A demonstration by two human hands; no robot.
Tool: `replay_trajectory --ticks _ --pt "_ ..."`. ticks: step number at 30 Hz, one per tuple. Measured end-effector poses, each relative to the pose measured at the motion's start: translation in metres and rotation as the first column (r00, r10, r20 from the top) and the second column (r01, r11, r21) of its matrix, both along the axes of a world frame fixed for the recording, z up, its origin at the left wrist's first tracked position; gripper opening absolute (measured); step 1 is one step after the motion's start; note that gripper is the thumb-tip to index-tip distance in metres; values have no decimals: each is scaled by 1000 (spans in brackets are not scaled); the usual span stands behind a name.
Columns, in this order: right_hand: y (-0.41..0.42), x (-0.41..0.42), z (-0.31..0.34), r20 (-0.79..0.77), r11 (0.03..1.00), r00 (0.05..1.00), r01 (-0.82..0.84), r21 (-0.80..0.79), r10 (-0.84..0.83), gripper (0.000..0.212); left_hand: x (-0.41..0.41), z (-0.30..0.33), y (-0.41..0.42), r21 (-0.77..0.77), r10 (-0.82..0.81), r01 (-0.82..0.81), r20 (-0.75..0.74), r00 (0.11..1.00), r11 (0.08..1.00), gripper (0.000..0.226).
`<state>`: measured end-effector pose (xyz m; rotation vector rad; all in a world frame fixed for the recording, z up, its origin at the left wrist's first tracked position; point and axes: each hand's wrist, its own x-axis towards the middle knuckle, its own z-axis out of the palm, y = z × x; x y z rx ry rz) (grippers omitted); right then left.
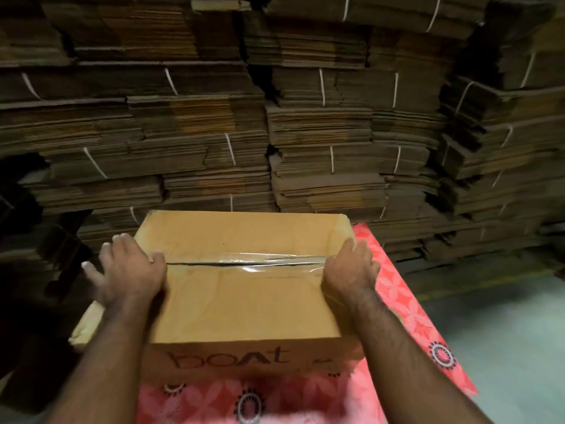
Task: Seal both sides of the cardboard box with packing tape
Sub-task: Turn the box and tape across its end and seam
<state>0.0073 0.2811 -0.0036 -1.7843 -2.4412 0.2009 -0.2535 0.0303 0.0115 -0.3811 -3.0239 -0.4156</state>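
Note:
A brown cardboard box (244, 304) with "boat" printed on its near side rests on a pink flowered cloth (406, 304). A strip of clear packing tape (260, 262) runs across the top seam between the two closed flaps. My left hand (128, 270) lies on the box's left top edge, fingers spread, thumb by the tape's left end. My right hand (351, 270) presses on the right top edge over the tape's right end, its fingers curled down the side. No tape roll is in view.
High stacks of flattened cardboard bundles (275, 117) tied with white string fill the whole background, close behind the box. A loose piece of cardboard (85, 325) sticks out at the box's left. Grey floor (504, 332) shows at the right.

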Motion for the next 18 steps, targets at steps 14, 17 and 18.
replay_trajectory --ticks 14,17,18 --pt "50 -123 11 -26 746 766 -633 -206 643 64 193 -1 19 70 -74 61 209 975 996 39" --pt "52 -126 12 -9 733 753 -643 -222 658 66 212 -7 7 97 -65 37 299 952 995 61" --pt "51 -127 13 -13 737 757 -641 -215 654 66 221 -7 7 142 -72 18 385 920 990 72"
